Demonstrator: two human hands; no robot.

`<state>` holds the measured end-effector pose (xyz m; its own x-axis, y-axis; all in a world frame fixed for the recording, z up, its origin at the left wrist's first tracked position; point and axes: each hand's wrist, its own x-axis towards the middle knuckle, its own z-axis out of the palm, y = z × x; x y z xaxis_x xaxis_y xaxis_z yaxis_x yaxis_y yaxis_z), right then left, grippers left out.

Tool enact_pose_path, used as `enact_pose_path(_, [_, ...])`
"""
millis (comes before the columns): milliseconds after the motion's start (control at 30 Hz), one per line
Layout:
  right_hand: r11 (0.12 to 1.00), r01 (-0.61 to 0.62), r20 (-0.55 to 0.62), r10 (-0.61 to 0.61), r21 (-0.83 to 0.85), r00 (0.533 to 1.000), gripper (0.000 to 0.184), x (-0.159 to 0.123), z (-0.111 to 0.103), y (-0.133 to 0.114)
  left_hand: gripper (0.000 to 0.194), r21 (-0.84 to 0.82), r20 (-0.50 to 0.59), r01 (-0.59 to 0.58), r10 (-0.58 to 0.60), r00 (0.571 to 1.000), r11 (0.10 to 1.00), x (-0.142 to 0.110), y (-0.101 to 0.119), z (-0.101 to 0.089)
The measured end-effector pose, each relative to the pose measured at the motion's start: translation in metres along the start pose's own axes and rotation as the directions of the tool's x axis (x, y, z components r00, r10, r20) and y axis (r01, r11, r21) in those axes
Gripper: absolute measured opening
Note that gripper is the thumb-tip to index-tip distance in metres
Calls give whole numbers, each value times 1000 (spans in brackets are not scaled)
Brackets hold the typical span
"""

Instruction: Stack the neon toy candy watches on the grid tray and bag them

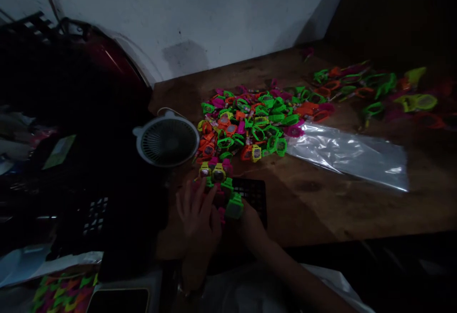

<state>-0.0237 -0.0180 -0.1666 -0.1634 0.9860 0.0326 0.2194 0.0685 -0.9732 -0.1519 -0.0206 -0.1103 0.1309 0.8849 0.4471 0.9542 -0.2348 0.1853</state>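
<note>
My left hand (196, 213) lies over a small cluster of toy watches near the table's front edge, its fingers stretched out and a little apart. Two yellow watches (218, 173) with square faces show just beyond those fingertips, with pink and green ones about them. My right hand (251, 222) is closed at the side of a green watch (234, 206); its fingers are mostly hidden behind it. Partly under the right hand is a black perforated basket or tray (255, 194). Beyond both hands spreads a heap of green, pink, orange and yellow watches (262, 117).
A small round fan (167, 140) stands left of the heap. To the right, a clear plastic bag (352, 156) lies flat on the wooden table (357, 213). More watches (378, 86) are scattered at the far right. A phone-like dark screen (117, 301) is at bottom left.
</note>
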Motion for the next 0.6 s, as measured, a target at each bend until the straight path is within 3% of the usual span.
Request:
enact_pose_path(167, [983,35,82,-21,-178,996,22,-2,-3,-3,42,-28,-27,76,-77,997,997,-8,3,2])
enact_pose_path(333, [940,135,238,-59,-314,969,25,5,1,-13,51,5,37,12,-12,999,1000,-3,11,0])
enact_pose_path(467, [894,161,257,-53,-418,965,26,5,6,-11,41,55,41,31,-34,999,998,1,21,-1])
enact_pose_path(600, [920,282,362,-174,-272,916,25,18,-23,-2,36,88,82,10,-17,996,996,0,23,-3])
